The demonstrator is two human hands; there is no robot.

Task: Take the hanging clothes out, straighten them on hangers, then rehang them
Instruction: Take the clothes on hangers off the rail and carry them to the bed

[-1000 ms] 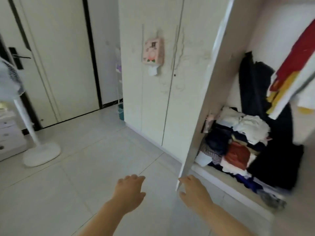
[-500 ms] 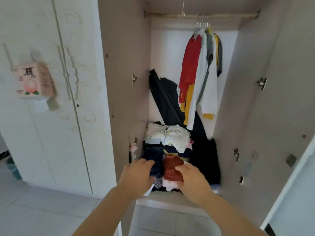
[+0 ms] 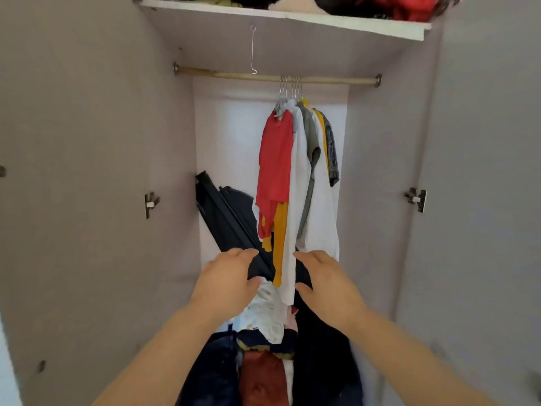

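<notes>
Several garments hang bunched together on metal hangers (image 3: 291, 86) from a wooden rail (image 3: 336, 80) inside the open wardrobe: a red top (image 3: 276, 159), a long white shirt (image 3: 303, 186), a grey one (image 3: 311, 139), a yellow one (image 3: 279, 227) and a dark knit (image 3: 332, 150). My left hand (image 3: 227, 284) and my right hand (image 3: 329, 285) are raised below the garments' hems, one on each side, fingers relaxed and holding nothing. Neither touches the clothes.
A lone wire hook (image 3: 252, 51) hangs left of the clothes. A dark case (image 3: 231, 218) leans in the back left corner. A heap of folded clothes (image 3: 263, 347) fills the wardrobe floor. A shelf (image 3: 351, 23) above holds more clothes. Door hinges (image 3: 150, 203) stick out from the side walls.
My view has swung from the floor and wardrobe door up to the rail. Both hands have risen from the folded heap to just under the hanging garments.
</notes>
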